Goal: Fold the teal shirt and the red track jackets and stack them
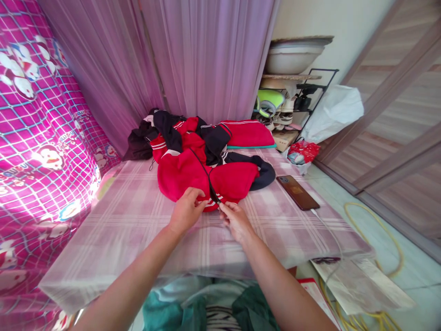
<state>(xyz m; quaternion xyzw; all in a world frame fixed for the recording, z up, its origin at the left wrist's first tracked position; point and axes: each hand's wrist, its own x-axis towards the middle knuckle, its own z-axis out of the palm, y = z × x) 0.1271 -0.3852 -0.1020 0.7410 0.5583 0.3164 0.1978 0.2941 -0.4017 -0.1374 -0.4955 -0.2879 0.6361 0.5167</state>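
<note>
so we've got our left hand on a red jacket, right hand pinching its black zipper low down, phone on the checked tablecloth

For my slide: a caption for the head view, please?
Left hand and right hand at the zip of a red jacket.

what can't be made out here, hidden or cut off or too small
All in the head view:
End of the black zip: too small, partly covered by the right hand
Screen of the brown phone: hidden, its back faces up
Contents of the white bag: hidden by its side
Rest of the pink cloth: cut off by the left edge
</note>
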